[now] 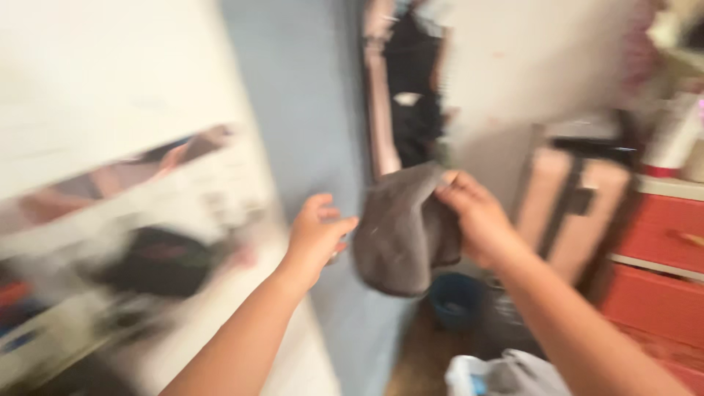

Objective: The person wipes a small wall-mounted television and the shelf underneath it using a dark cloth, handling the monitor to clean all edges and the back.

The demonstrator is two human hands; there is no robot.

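The picture is heavily blurred, so only the larger shapes can be trusted. The right hand (480, 224) is raised in the middle of the view and pinches the top edge of a grey cloth (403, 235), thumb and fingers clamped on the fabric near its upper right corner; the cloth hangs down from that grip in a loose fold, clear of everything below it. The left hand (317, 238) is just to the left of the cloth, its fingers curled and slightly apart, holding nothing; its fingertips are very near the cloth's left edge, but whether they touch it cannot be told. Below the cloth, on the floor, stands a small blue bucket (455, 301), and at the near bottom edge lies a pale bundle of fabric (506, 374) with a bit of blue in it. To the right are red drawers (660, 271) with a white container on top, and beside them a beige case (568, 209) with dark trim. Far ahead, a narrow opening shows dark clothes hanging (414, 95). On the left, a white surface (88, 242) carries some dark, smeared items that are too blurred to name. Judging by the pose, the step in hand is lifting the cloth up and out to open it, one corner held already. The next move would call for the left hand to catch the free edge opposite the right grip, so the cloth hangs flat between the two hands instead of bunching.
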